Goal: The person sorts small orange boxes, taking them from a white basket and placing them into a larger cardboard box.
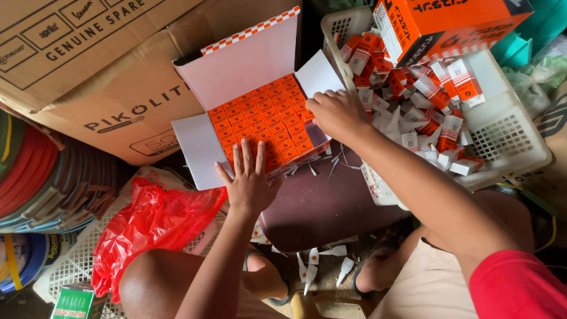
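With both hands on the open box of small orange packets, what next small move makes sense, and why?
Probably the right hand reaches to the white plastic basket for another loose orange-and-white packet: the open white box of orange packets looks nearly full, and the left hand steadies its near edge.

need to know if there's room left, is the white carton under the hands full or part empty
Nearly full: small orange boxes pack the white carton edge to edge.

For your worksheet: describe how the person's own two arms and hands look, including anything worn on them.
Both hands, left hand and right hand, are bare: no gloves, rings, watch or bracelets show. The forearms are uncovered too. Only the right arm shows clothing, a short red sleeve at the upper arm.
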